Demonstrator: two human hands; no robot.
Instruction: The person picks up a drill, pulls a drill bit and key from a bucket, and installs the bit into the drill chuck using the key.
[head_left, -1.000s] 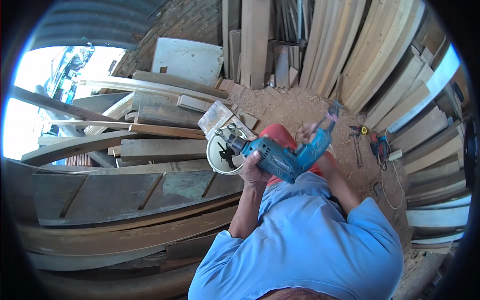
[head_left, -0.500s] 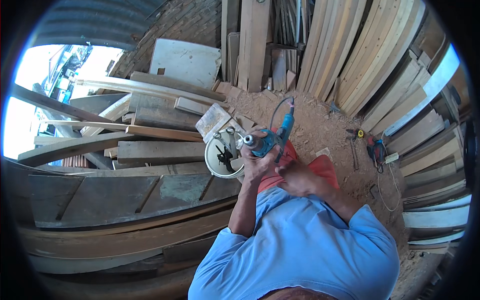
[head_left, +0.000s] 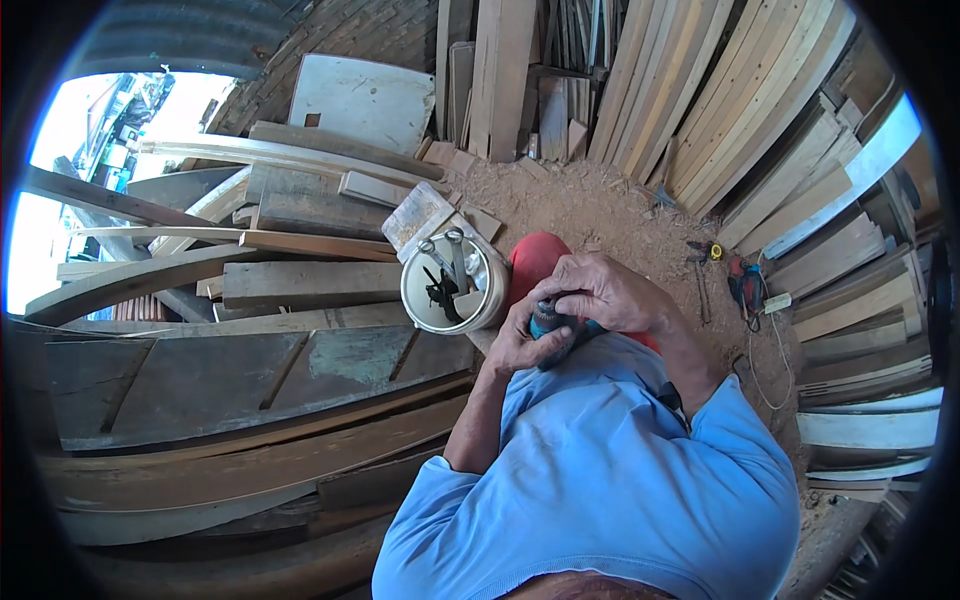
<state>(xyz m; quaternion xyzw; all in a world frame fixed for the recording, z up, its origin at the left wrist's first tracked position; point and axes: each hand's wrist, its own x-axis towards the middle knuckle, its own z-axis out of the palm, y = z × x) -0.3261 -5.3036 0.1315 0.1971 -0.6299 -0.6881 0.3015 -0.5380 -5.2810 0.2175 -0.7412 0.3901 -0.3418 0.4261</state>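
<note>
Stacked timber closes us in on every side: weathered grey planks (head_left: 250, 390) lie piled flat to our left, pale boards (head_left: 720, 110) lean upright ahead and to the right, and bare reddish sawdust floor (head_left: 610, 215) shows between them.

We hold a teal power drill (head_left: 556, 328) close against our chest, just above the blue shirt (head_left: 610, 480). Our left hand (head_left: 515, 345) wraps it from below and from the left, closed round the body. Our right hand (head_left: 605, 292) comes over from the right, its fingers curled down onto the front end; we judge both hands clamped on it, though most of the tool is hidden under them. We cannot tell its long axis for sure; it seems to run roughly across us, nose toward the left.

Just ahead and left of the left hand, near but apart, stands a white plastic bucket (head_left: 415, 300) with dark tools inside it. A red cap-like shape (head_left: 535, 262) sits between bucket and hands. Well to the right on the floor lie small hand tools (head_left: 745, 280) and a thin cord (head_left: 765, 375). Open room lies ahead, over the sawdust.
</note>
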